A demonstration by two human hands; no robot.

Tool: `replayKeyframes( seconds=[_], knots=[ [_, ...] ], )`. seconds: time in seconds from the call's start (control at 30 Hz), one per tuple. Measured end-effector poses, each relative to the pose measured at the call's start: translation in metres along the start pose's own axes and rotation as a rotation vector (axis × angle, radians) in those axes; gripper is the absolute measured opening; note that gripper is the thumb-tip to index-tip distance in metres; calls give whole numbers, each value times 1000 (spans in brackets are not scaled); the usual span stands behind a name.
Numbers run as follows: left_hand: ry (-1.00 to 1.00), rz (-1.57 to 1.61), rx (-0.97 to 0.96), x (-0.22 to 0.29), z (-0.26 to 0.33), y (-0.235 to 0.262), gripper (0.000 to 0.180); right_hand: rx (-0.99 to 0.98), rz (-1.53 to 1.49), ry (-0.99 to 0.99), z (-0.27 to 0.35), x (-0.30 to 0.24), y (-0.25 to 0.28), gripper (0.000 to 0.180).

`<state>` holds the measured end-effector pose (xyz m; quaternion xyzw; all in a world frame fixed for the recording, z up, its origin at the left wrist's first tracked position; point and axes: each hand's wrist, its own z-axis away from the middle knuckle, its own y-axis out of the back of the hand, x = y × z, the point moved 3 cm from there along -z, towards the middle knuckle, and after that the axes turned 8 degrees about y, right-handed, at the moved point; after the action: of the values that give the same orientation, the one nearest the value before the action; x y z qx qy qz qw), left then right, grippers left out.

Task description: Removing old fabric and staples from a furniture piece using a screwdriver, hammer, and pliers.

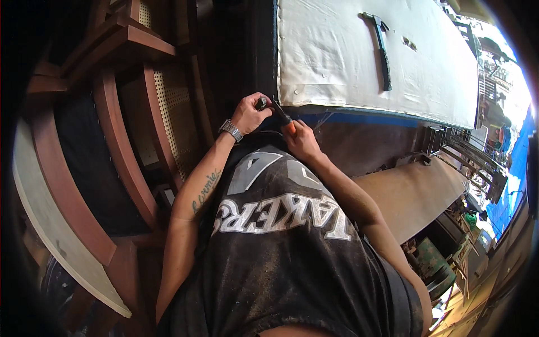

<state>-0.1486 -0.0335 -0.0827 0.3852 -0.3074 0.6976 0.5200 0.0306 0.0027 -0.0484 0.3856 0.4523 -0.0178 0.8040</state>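
My left hand (251, 115), with a metal watch at its wrist, is closed around a short black piece (261, 103), perhaps a tool's handle; most of it is hidden by the fingers. My right hand (304, 141) grips a slim hand tool with an orange and black handle (288, 127). Its dark, narrow end points up and left toward the left fingers, and its exact kind cannot be made out. Both hands are close together at the near left corner of a white-covered panel (331, 62). A hammer (383, 53) with a dark handle lies on that panel.
On the left stand reddish-brown wooden frames (109, 135), some with woven cane mesh (168, 106). A pale curved board (62, 224) leans at the lower left. To the right is a brown board (410, 191), with a green container (432, 261) and clutter beyond.
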Motion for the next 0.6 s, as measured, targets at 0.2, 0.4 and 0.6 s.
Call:
replayKeyframes(
  seconds=[0.2, 0.4, 0.6],
  knots=[
    [83, 19, 115, 6, -2, 10, 31, -148, -694, -365, 30, 6, 35, 25],
    [22, -219, 137, 14, -18, -1, 35, -297, -1012, -529, -28, -44, 59, 34],
    [-2, -136, 69, 8, -17, 5, 32, -425, -1222, -741, -36, -28, 49, 34]
  ],
)
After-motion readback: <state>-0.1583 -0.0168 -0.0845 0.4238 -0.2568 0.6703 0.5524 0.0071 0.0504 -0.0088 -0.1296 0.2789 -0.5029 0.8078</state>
